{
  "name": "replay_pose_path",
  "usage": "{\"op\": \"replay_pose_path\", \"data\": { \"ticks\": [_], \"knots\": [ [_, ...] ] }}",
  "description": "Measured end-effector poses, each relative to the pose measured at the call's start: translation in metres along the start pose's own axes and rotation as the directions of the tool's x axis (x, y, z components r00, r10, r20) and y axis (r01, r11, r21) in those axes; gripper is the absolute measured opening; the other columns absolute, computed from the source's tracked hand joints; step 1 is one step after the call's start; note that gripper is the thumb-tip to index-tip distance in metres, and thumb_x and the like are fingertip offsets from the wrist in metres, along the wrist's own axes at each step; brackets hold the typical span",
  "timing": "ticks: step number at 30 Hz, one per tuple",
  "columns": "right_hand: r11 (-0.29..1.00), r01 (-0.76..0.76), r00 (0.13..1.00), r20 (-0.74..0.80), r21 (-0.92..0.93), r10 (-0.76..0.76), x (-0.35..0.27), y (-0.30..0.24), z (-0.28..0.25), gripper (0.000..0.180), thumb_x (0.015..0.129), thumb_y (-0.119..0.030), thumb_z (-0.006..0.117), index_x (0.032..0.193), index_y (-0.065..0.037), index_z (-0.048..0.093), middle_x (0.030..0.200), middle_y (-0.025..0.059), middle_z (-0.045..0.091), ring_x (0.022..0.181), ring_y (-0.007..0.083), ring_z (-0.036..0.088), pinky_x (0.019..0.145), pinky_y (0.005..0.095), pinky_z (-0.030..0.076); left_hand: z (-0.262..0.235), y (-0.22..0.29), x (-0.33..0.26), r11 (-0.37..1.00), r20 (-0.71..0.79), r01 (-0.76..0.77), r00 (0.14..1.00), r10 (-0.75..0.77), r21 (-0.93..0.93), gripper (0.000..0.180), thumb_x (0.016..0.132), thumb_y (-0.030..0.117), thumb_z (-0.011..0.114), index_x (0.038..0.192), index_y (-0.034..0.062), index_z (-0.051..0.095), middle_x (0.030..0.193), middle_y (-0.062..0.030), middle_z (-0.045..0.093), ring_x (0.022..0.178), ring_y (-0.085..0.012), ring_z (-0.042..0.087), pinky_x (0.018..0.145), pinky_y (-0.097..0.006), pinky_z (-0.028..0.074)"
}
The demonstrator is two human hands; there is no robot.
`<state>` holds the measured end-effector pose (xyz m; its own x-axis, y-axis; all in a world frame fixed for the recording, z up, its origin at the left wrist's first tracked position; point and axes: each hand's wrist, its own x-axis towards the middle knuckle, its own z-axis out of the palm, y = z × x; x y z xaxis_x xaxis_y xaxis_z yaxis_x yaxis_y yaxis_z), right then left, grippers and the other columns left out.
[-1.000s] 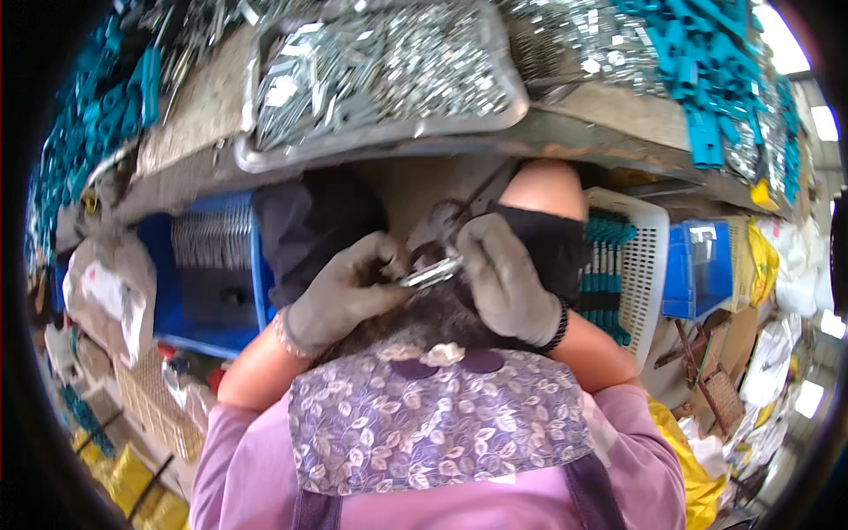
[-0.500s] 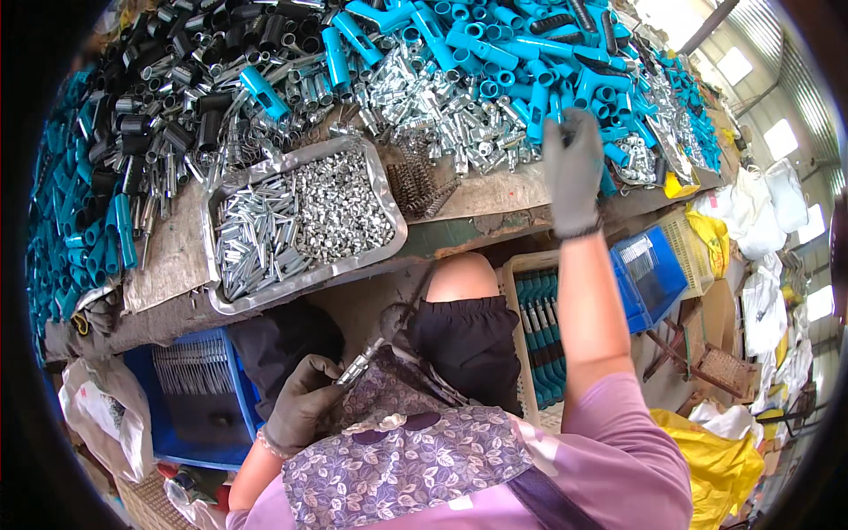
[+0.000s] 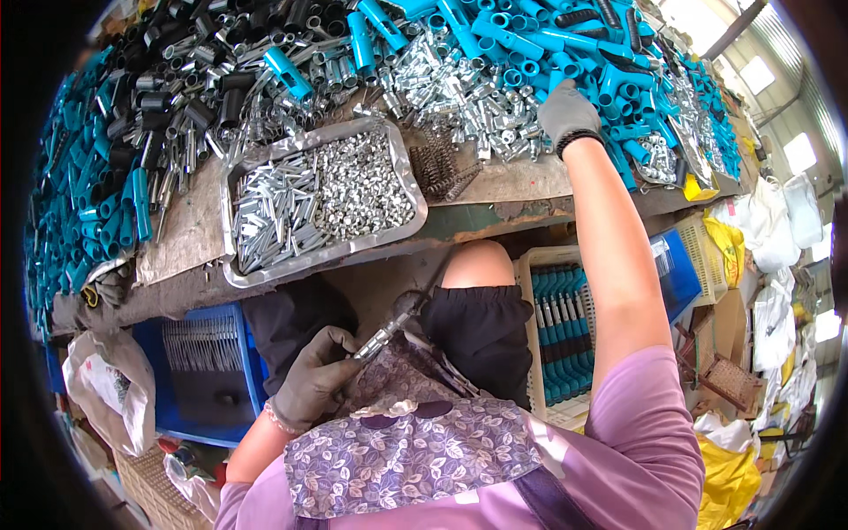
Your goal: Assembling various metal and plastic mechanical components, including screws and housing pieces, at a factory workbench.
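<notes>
Over my lap, my gloved left hand (image 3: 314,373) is closed on a slim silvery metal rod assembly (image 3: 380,337), which tilts up and to the right, with a darker part near its far end. My right arm stretches forward to the bench, and my gloved right hand (image 3: 568,115) lies at the near edge of the heap of teal tubular parts (image 3: 517,44). Its fingertips are turned away among the pieces, so what they grip, if anything, is hidden. Small silvery metal fittings (image 3: 473,97) lie heaped just left of that hand.
A metal tray (image 3: 327,256) of pins and small nuts sits on the bench's near edge, with dark springs (image 3: 437,168) beside it. Black sleeves (image 3: 234,102) are heaped farther left. Blue crates (image 3: 163,424) and a cream crate (image 3: 527,265) of teal-handled pieces stand below the bench.
My right hand has moved farther forward, deeper into the teal parts. My left hand has risen slightly with the metal rod assembly. The whole view has shifted a little.
</notes>
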<state>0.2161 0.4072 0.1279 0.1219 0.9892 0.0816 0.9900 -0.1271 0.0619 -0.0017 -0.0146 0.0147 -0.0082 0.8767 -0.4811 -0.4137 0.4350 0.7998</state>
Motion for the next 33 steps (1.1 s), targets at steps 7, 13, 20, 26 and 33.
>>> {"op": "replay_pose_path", "data": {
  "ticks": [7, 13, 20, 26, 33],
  "knots": [
    [0.421, 0.299, 0.911, -0.125, 0.857, -0.393, -0.159, 0.040, -0.018, 0.029, 0.094, -0.017, 0.060, 0.119, -0.001, 0.062, 0.103, 0.0143, 0.064, 0.088, 0.0204, 0.064, 0.077, 0.0367, 0.050, -0.018, 0.002, -0.007, 0.987, 0.047, -0.012, 0.999, 0.020, -0.159, 0.025, 0.092, 0.009, 0.063, 0.112, 0.0063, 0.047, 0.077, -0.0060, 0.059, 0.054, -0.0108, 0.055, 0.046, -0.023, 0.040],
    [0.272, 0.281, 0.690, 0.004, 0.920, -0.724, -0.237, 0.055, 0.043, 0.015, 0.089, -0.009, 0.066, 0.102, -0.003, 0.067, 0.089, 0.0035, 0.062, 0.072, 0.0094, 0.057, 0.061, 0.0240, 0.044, -0.031, 0.007, -0.013, 0.981, 0.054, 0.079, 0.996, -0.071, -0.178, 0.025, 0.091, 0.008, 0.065, 0.109, 0.0057, 0.049, 0.087, -0.0077, 0.061, 0.054, -0.0127, 0.056, 0.047, -0.024, 0.042],
    [0.098, 0.025, 0.718, 0.050, 0.995, -0.694, -0.255, 0.031, 0.088, 0.010, 0.093, -0.012, 0.066, 0.100, -0.004, 0.064, 0.084, -0.0035, 0.058, 0.067, 0.0028, 0.047, 0.059, 0.0200, 0.040, -0.017, 0.010, -0.012, 0.991, 0.077, 0.109, 0.992, -0.103, -0.082, 0.016, 0.091, 0.006, 0.062, 0.100, 0.0073, 0.049, 0.082, -0.0062, 0.058, 0.054, -0.0114, 0.054, 0.045, -0.024, 0.038],
    [0.189, -0.087, 0.678, 0.197, 0.978, -0.708, -0.260, 0.027, 0.091, 0.014, 0.091, -0.012, 0.069, 0.100, -0.004, 0.062, 0.083, -0.0029, 0.060, 0.070, 0.0037, 0.050, 0.063, 0.0201, 0.042, -0.017, 0.007, -0.011, 0.991, 0.145, 0.096, 0.986, -0.081, -0.098, 0.015, 0.093, 0.005, 0.061, 0.100, 0.0076, 0.048, 0.079, -0.0068, 0.058, 0.057, -0.0134, 0.058, 0.048, -0.025, 0.042],
    [0.153, -0.154, 0.336, 0.197, 0.976, -0.921, -0.283, 0.018, 0.098, 0.014, 0.091, -0.013, 0.070, 0.100, -0.005, 0.063, 0.091, 0.0027, 0.063, 0.078, 0.0087, 0.059, 0.070, 0.0271, 0.048, -0.021, -0.005, -0.004, 0.988, 0.181, 0.155, 0.971, -0.154, 0.009, 0.028, 0.103, 0.032, 0.055, 0.112, 0.0060, 0.049, 0.085, -0.0047, 0.061, 0.062, -0.0110, 0.061, 0.053, -0.024, 0.048]
  ]
}}
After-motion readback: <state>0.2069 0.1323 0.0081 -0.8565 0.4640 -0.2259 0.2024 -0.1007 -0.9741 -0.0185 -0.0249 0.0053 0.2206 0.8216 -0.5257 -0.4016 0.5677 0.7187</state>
